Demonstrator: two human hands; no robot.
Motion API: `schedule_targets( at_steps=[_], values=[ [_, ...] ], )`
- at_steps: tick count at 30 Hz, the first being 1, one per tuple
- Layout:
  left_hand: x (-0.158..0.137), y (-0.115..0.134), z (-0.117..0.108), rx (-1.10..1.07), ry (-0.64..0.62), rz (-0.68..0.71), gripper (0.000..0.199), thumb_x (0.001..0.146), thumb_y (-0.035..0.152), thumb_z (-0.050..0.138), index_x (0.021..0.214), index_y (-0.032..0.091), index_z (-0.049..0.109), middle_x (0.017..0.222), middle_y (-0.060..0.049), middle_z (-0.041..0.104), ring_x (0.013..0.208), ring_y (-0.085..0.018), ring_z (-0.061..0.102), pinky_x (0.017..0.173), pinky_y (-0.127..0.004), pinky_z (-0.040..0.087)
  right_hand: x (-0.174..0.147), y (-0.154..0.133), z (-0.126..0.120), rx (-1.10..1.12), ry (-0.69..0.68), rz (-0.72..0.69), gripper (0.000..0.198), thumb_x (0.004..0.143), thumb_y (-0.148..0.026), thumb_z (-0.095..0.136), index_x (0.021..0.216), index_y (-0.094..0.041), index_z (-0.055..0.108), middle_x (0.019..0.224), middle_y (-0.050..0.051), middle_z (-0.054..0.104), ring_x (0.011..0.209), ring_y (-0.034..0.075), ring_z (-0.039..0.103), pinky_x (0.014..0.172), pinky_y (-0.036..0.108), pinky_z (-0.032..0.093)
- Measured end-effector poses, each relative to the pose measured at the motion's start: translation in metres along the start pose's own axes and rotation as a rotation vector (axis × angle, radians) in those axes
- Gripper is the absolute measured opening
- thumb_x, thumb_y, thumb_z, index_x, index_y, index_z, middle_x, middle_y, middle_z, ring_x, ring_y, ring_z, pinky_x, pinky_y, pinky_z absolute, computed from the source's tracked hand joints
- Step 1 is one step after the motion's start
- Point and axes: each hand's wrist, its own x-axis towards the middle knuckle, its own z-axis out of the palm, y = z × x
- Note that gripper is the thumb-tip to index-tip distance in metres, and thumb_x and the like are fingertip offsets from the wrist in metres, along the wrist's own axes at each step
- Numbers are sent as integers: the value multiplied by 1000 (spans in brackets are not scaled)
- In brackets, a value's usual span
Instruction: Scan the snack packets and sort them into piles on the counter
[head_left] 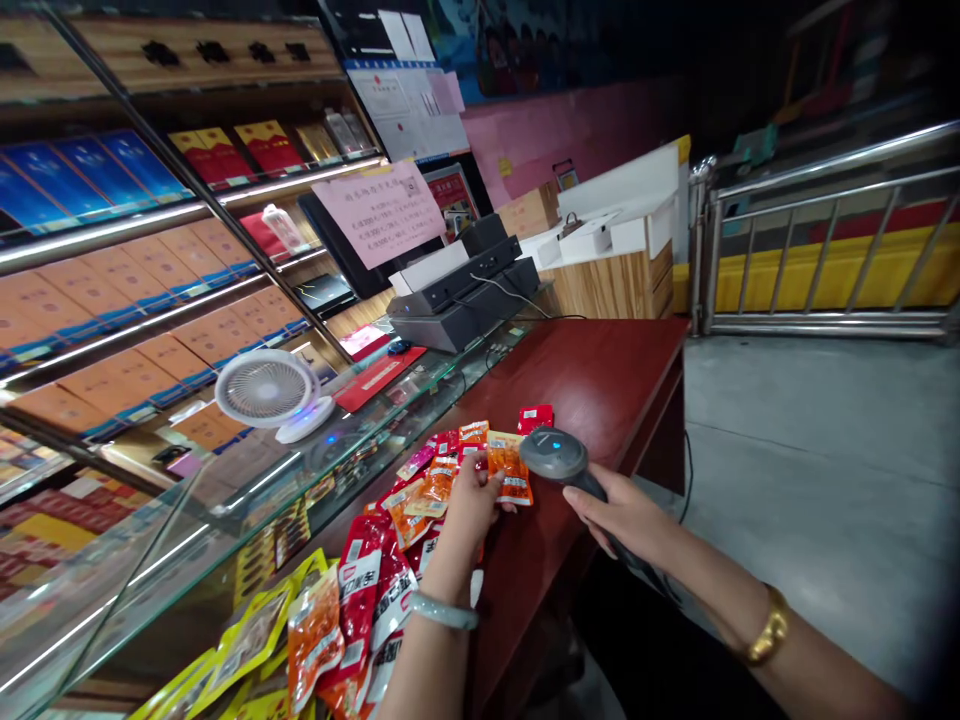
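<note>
My right hand (622,510) is wrapped round the handle of a dark grey barcode scanner (555,453), which has a small blue light on its head. The scanner's head is beside an orange snack packet (513,476). My left hand (475,492) pinches that packet at its left edge; some of the fingertips are hidden. Under and around my left hand lies a pile of small red and orange snack packets (442,478). Nearer to me are larger red packets (358,580), another orange packet (315,630) and yellow packets (251,635). One red packet (535,417) lies just behind the scanner.
The packets lie on a dark red wooden counter (600,370) beside a glass display case (202,520). On the glass stand a white fan (268,388) and a dark grey machine (465,300). Shelves of boxes line the left; a metal railing (825,325) stands at right.
</note>
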Motion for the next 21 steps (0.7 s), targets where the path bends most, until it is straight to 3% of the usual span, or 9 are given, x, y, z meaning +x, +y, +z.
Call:
schedule_targets(
  at_steps=[2, 5, 7, 10, 13, 17, 21],
  values=[
    [7, 3, 8, -35, -14, -8, 47, 87, 30, 59, 130, 20, 42, 82, -2, 70, 47, -10, 61, 38, -17, 31, 2, 1, -2, 15, -4, 7, 33, 93, -52, 53, 101, -20, 52, 44, -12, 45, 34, 9, 43, 35, 18, 34],
    [19, 14, 10, 63, -4, -1, 57, 87, 23, 57, 140, 18, 39, 94, -7, 72, 56, -12, 66, 47, -21, 44, 7, 3, -5, 56, -4, -8, 36, 92, -52, 54, 106, -19, 52, 47, -12, 45, 34, 9, 44, 34, 18, 34],
    [24, 23, 2, 302, 60, 55, 49, 88, 23, 55, 136, 17, 50, 101, -10, 73, 68, -16, 70, 61, -28, 52, 9, 3, -7, 67, -14, -20, 36, 92, -52, 54, 107, -19, 52, 47, -12, 45, 33, 9, 43, 34, 18, 34],
    [28, 32, -18, 865, 315, 192, 34, 91, 32, 53, 116, 15, 68, 110, -15, 71, 99, -27, 68, 90, -40, 50, 11, 2, -9, 49, -44, -12, 35, 93, -51, 54, 106, -18, 52, 44, -12, 46, 33, 9, 43, 35, 18, 33],
    [30, 31, -32, 1262, 445, 139, 48, 88, 52, 53, 107, 13, 72, 116, -21, 67, 116, -39, 58, 98, -52, 43, 13, 2, -9, 35, -65, -5, 36, 93, -53, 55, 103, -18, 53, 41, -12, 46, 32, 8, 43, 36, 18, 31],
    [34, 20, -36, 1359, 398, 37, 63, 86, 68, 46, 103, 13, 71, 116, -21, 66, 117, -40, 56, 99, -54, 41, 17, 8, -8, 4, -63, 5, 37, 92, -56, 56, 96, -19, 53, 40, -12, 45, 32, 9, 43, 36, 19, 31],
    [30, 15, -35, 1349, 477, 143, 58, 85, 67, 50, 106, 15, 66, 115, -18, 67, 116, -37, 57, 96, -49, 43, 18, 10, -7, 6, -65, 1, 38, 92, -55, 56, 102, -19, 53, 41, -12, 45, 32, 9, 44, 35, 19, 31]
  ],
)
